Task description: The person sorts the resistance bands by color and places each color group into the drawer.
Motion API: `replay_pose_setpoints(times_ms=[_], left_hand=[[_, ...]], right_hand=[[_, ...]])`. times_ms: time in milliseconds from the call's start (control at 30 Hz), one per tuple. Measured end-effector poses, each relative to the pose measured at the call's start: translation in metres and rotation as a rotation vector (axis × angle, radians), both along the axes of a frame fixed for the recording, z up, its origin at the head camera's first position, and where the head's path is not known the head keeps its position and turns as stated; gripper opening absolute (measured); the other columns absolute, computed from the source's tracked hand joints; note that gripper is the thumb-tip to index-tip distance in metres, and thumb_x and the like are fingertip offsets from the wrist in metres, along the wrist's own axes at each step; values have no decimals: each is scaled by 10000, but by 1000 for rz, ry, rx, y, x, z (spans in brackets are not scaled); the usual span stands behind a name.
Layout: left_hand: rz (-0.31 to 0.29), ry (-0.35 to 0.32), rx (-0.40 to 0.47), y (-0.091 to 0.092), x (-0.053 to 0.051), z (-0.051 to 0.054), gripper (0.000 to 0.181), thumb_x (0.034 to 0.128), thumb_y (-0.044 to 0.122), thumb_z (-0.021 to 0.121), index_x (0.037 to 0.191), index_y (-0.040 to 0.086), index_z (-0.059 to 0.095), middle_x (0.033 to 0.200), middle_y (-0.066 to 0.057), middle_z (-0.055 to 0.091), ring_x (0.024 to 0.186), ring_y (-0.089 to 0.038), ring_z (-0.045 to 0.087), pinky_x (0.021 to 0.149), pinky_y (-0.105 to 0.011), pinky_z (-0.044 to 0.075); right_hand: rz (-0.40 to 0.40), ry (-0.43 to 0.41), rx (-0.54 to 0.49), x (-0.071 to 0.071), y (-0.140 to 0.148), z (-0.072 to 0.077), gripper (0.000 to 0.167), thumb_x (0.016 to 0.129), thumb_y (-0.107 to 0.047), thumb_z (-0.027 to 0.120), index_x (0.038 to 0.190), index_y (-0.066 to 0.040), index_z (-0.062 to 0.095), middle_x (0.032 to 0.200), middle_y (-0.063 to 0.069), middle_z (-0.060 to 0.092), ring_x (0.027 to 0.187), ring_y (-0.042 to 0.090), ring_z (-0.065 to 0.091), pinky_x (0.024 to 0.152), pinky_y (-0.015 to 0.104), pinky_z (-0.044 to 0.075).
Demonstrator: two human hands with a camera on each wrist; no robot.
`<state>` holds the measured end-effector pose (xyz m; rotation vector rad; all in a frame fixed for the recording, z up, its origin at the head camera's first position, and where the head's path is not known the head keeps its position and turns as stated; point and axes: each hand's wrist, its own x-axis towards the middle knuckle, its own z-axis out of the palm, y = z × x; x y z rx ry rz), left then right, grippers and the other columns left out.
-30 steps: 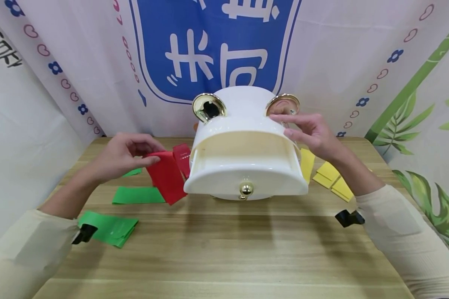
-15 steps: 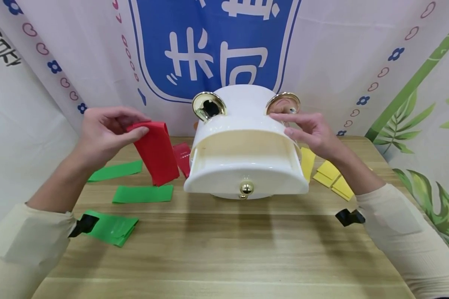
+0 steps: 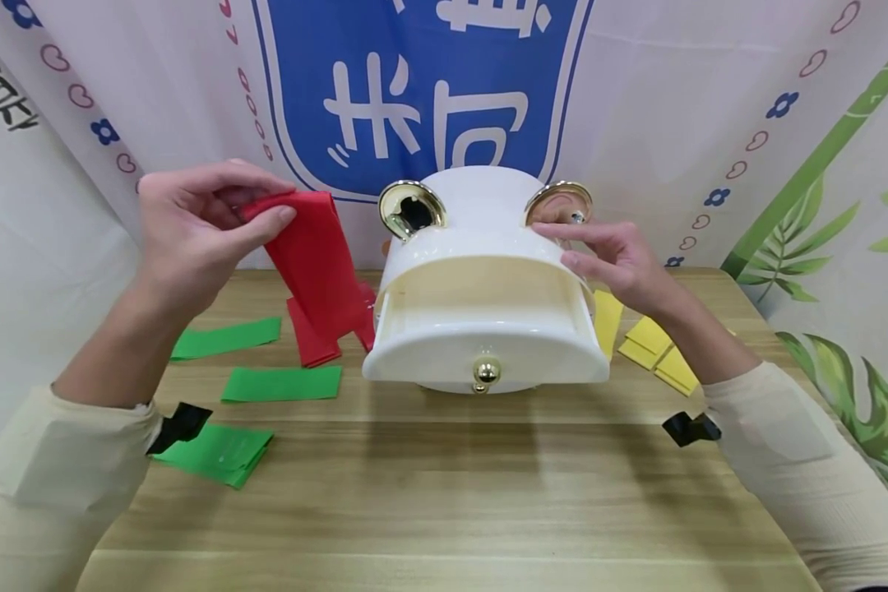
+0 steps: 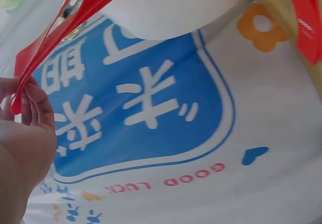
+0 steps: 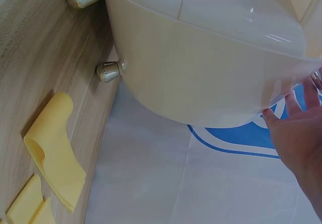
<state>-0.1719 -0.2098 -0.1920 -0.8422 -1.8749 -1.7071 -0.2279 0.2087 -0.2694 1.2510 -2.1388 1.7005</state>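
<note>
three green pieces [image 3: 281, 384] (black tab [image 3: 181, 426] overlapping one) lie near left hand [image 3: 192, 222].

Behind the wood-grain bench [image 3: 444, 510] we see white cloth [image 3: 651, 123] printed with a blue panel [image 3: 426, 66]; right of the bench, green leaves [image 3: 802, 267] pattern the white backdrop; left of it, we find black lettering [image 3: 3, 97]. Soft shadows [image 3: 414, 444] fall across the bench.

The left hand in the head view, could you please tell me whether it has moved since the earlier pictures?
Yes: judged against the white box, the left hand has moved up and leftward in the picture, carrying the red piece.
</note>
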Motion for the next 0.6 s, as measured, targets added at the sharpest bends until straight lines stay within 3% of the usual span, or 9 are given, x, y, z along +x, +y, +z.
replay_pose_setpoints(times_ms=[167,367,600], left_hand=[[10,-1,-24,10,4,17,205,849,-163,717,1053,-152,735,982,-146,769,847,-194,754,792,-208,590],[146,92,-263,21,7,34,226,878,-94,738,1100,-65,767,1002,-63,771,820,-172,722,778,-178,566],[85,174,-331,29,5,44,238,902,-78,725,1138,-85,746,1041,-105,769,904,-172,753,858,-199,571]], right_hand=[[0,-2,0,0,1,0,422,922,18,578,1304,-90,723,1293,58,720,1306,223,580,1073,272,477],[2,-9,-6,0,1,0,416,925,17,581,1308,-77,717,1301,57,717,1298,225,581,996,261,532],[5,-8,-9,0,1,-1,423,923,23,578,1306,-86,720,1300,60,717,1288,217,588,928,256,567]])
